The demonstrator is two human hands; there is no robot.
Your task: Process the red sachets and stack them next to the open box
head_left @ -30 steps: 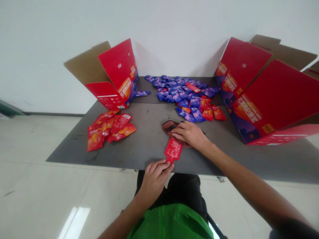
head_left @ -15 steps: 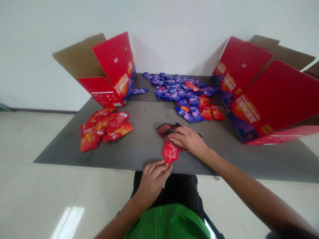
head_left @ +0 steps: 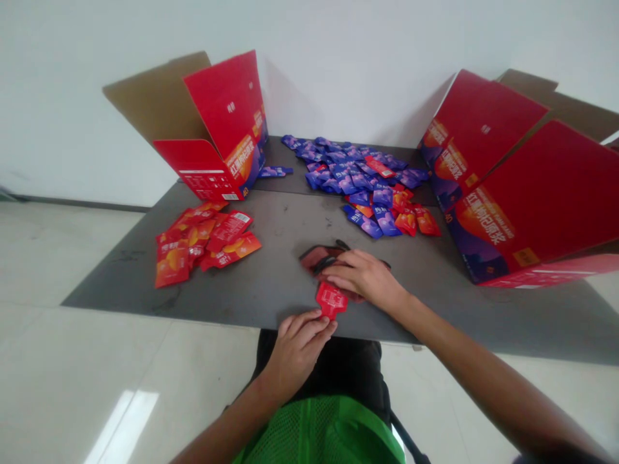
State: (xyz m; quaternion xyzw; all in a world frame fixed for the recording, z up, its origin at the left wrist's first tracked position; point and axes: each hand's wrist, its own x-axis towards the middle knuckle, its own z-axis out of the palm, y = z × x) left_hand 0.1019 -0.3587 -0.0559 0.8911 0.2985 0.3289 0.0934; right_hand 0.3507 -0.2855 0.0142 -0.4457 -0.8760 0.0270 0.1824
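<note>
Left hand [head_left: 304, 345] pinches the red sachet [head_left: 331, 299], more covered now by the brownish item [head_left: 311, 259] right hand [head_left: 366, 277] holds.

The person is wearing a bright green garment [head_left: 273, 435] over the torso, its fine mesh weave showing plainly, and a vertical strip is running down the front. Black trousers [head_left: 338, 364] are covering the legs. I'm seeing a dark sleeve [head_left: 565, 452] blurring high on the right arm, while both forearms are going bare.
</note>
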